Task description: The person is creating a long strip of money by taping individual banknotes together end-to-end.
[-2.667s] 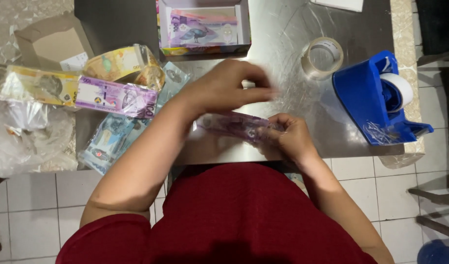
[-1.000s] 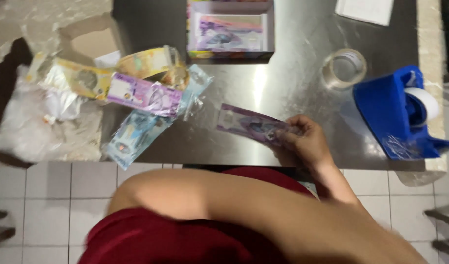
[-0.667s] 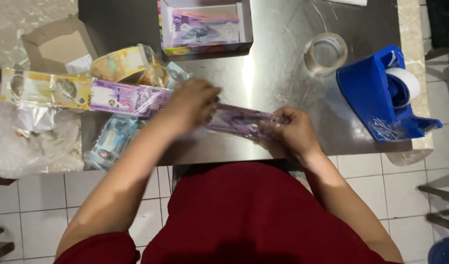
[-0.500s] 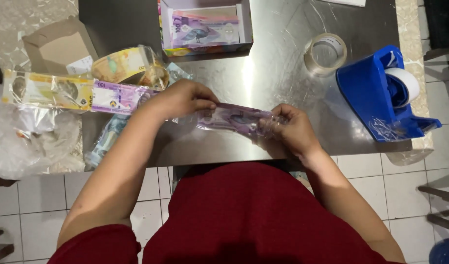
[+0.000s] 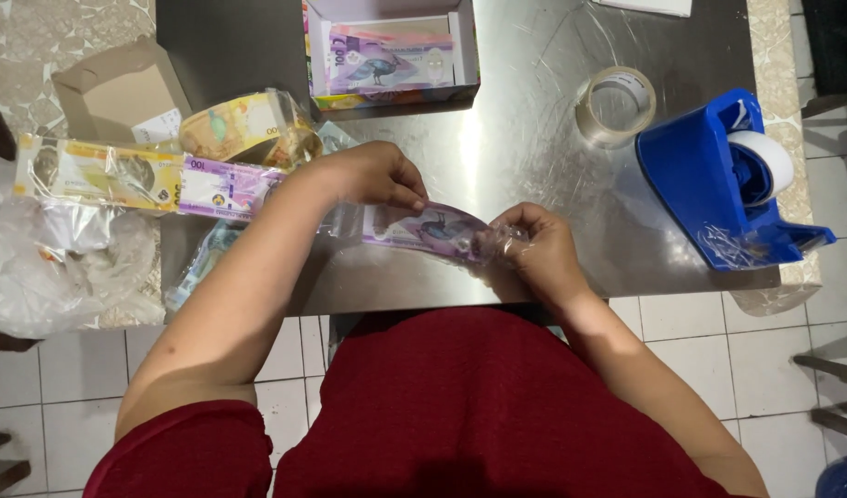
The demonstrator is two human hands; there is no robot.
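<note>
Both hands pinch one purple banknote in clear wrap, just above the steel table edge: left hand at its left end, right hand clamping the right. Wrapped bundles already stacked at left; more notes in the open box, so prob. midway.

bare steel ahead, tape dispenser right, note bundles left

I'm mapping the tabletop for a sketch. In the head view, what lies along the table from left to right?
Clear plastic bag → brown cardboard box → purple banknote in both hands → clear tape roll → blue tape dispenser.
</note>
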